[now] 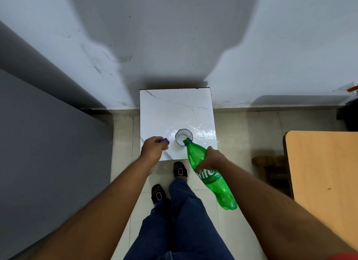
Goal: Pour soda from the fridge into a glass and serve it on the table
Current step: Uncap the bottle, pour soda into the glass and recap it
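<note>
Tilting green bottle (205, 166), right grip (210, 159) mid-body, mouth over glass (183, 136).

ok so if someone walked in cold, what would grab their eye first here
The bright green soda bottle, tilted in the right hand with its open mouth at the rim of a clear glass on the white marble-look table. Next, the left hand beside the glass, holding the blue cap.
</note>
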